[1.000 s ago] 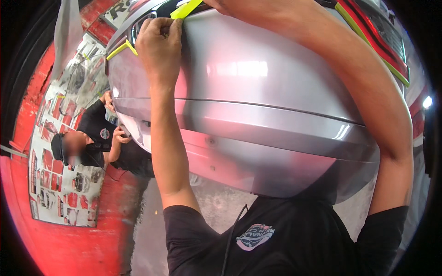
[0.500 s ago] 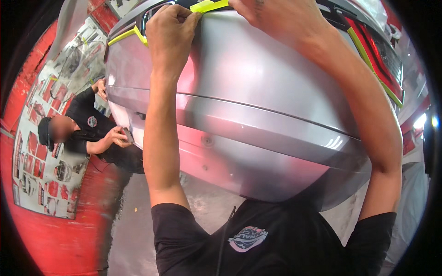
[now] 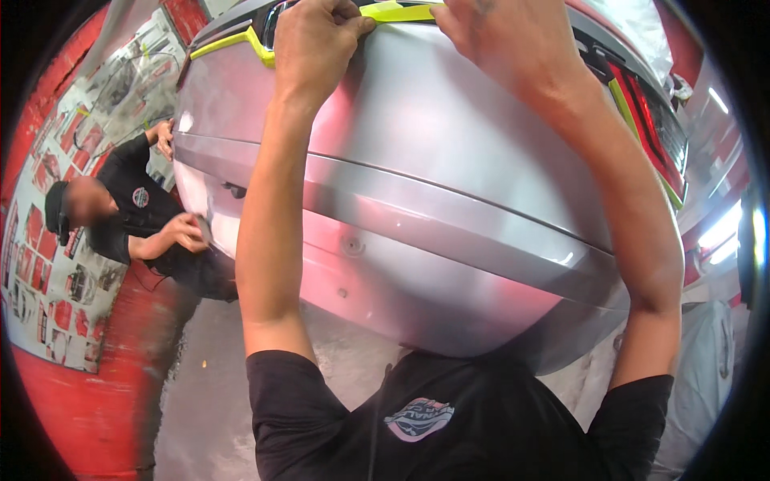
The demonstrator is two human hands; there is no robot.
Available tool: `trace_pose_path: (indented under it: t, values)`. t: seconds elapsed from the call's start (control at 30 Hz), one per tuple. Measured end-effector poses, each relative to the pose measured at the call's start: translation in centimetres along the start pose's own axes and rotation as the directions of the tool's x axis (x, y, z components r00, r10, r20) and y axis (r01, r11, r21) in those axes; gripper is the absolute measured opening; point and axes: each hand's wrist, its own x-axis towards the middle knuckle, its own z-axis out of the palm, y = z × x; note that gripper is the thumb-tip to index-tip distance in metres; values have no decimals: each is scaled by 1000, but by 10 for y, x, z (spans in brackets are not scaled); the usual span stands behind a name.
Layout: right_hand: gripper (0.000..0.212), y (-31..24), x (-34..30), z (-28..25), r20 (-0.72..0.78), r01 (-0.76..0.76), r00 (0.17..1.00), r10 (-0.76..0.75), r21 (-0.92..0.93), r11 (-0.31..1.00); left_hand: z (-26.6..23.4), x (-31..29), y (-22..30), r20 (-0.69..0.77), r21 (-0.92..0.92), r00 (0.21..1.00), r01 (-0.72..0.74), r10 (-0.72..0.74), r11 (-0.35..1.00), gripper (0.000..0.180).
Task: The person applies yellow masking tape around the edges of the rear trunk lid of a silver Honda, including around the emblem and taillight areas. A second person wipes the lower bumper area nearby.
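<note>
A strip of bright yellow-green masking tape (image 3: 399, 14) stretches between my hands along the upper edge of a silver car body panel (image 3: 449, 104). My left hand (image 3: 315, 50) is closed, thumb and finger pinched at the strip's left end. At its right end, the bent fingers of my right hand (image 3: 513, 42) hold the tape, though the frame's top edge cuts off part of that hand. More of the same tape (image 3: 263, 50) borders a dark trim piece to the left. Another taped edge runs along the red tail light (image 3: 648, 124) at the right.
At the left a co-worker (image 3: 132, 200) in black leans against the car, one hand on its side, the other holding a dark block (image 3: 204, 228) to the panel. A picture-covered board (image 3: 60, 264) hangs on the red wall (image 3: 68, 401). Grey plastic sheeting (image 3: 698, 377) hangs at right.
My view has shifted, so the tape and both my hands sit further right and slightly higher. The co-worker's block hand has moved along the panel. My grip on the tape looks the same.
</note>
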Motion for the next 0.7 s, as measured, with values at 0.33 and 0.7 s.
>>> trace_pose_path:
  t: [0.33,0.7]
  values:
    - [19,-5,6,-1,152,-111,983,104,40,993,-3,4,-3,37,29,999,-37,36,999,18]
    - [22,-14,6,-8,201,-95,973,115,-103,990,-2,18,-12,66,153,991,-124,115,980,26]
